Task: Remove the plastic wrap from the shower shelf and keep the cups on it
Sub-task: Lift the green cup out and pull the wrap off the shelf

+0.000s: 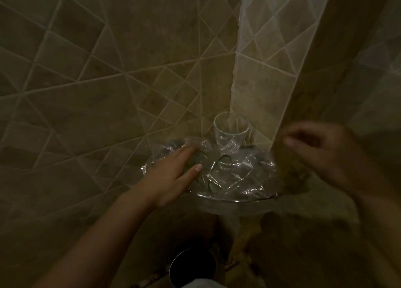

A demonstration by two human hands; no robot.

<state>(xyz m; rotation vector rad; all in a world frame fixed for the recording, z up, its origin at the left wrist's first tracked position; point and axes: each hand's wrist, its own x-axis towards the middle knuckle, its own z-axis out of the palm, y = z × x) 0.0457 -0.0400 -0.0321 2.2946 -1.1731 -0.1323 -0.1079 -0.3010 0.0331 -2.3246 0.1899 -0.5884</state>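
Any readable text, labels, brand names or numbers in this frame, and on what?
None. The clear glass cup, the plastic wrap, the corner shelf, the tiled wall and the dark round container below show no print. The picture is dim, and the right hand is blurred.

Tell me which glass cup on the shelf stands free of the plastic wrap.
The upright glass cup at the back corner of the shelf. It stands clear above the plastic wrap; the others lie under the wrap, next to the left hand.
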